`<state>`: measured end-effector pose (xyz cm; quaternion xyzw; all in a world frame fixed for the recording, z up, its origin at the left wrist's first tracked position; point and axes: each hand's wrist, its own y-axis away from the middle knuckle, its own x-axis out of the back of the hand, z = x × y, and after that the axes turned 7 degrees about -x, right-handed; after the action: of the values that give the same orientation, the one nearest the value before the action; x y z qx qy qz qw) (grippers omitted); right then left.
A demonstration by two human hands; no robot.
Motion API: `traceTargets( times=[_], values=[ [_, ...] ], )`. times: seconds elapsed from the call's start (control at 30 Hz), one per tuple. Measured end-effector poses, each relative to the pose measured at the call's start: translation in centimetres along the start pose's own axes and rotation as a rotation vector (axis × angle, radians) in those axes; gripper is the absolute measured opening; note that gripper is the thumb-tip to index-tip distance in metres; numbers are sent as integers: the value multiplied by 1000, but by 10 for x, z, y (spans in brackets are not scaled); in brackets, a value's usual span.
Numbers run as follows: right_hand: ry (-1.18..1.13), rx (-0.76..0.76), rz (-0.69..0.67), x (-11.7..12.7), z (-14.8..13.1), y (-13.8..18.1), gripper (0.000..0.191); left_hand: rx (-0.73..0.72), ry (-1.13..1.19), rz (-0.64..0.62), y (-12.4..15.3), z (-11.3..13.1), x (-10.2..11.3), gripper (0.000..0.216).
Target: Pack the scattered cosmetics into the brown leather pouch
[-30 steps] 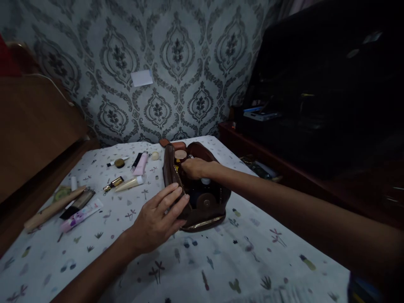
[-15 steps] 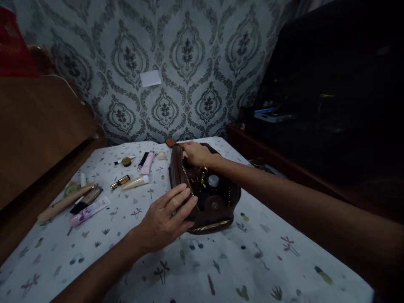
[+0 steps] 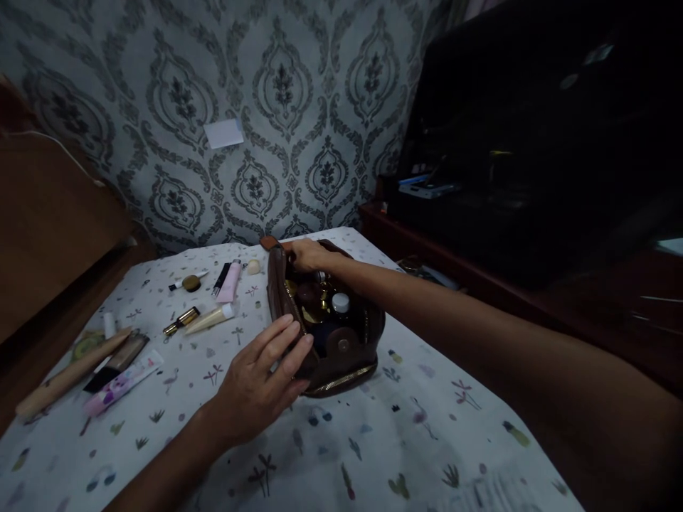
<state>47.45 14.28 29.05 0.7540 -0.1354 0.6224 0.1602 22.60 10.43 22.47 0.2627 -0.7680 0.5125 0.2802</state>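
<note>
A brown leather pouch (image 3: 346, 355) lies unzipped on the patterned tablecloth (image 3: 405, 441). Inside it I see a white-capped dark bottle (image 3: 340, 303) and small gold-topped items (image 3: 312, 313). My left hand (image 3: 261, 384) lies flat against the pouch's near left side, fingers straight and spread. My right hand (image 3: 306, 254) reaches across to the pouch's far end, fingers curled over the rim beside a brown tab (image 3: 269, 242). What lies under those fingers is hidden.
Left of the pouch lie a pink tube (image 3: 230, 281), a cream tube (image 3: 210, 319), a small gold bottle (image 3: 181, 321), a round compact (image 3: 190, 283), a wooden-handled brush (image 3: 64, 375) and a floral tube (image 3: 122, 382). A dark cabinet (image 3: 533, 142) stands at the right, a wooden board (image 3: 48, 220) at the left.
My right hand has come out of the pouch's middle and moved to its far end. The bottle and items inside now show. My left hand has stayed on the pouch's side.
</note>
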Motion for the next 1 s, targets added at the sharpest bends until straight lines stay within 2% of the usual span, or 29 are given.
traceTargets(
  times=[0.17, 0.47, 0.63, 0.77, 0.87, 1.0],
  values=[
    [18, 3, -12, 0, 0, 2, 43, 8, 27, 13, 1, 0, -1, 53],
    [117, 56, 40, -3, -1, 12, 44, 6, 25, 12, 1, 0, -2, 47],
    [208, 199, 109, -3, -5, 23, 53, -3, 12, 13, 0, 0, -1, 38],
    [381, 286, 33, -9, -10, 24, 65, -9, -5, -1, 0, 0, -1, 36],
    [512, 290, 23, -18, -12, 19, 59, -11, -1, -1, 0, 0, -1, 37],
    [530, 301, 82, -30, -11, 13, 52, -16, 5, 4, 0, 0, -1, 37]
  ],
)
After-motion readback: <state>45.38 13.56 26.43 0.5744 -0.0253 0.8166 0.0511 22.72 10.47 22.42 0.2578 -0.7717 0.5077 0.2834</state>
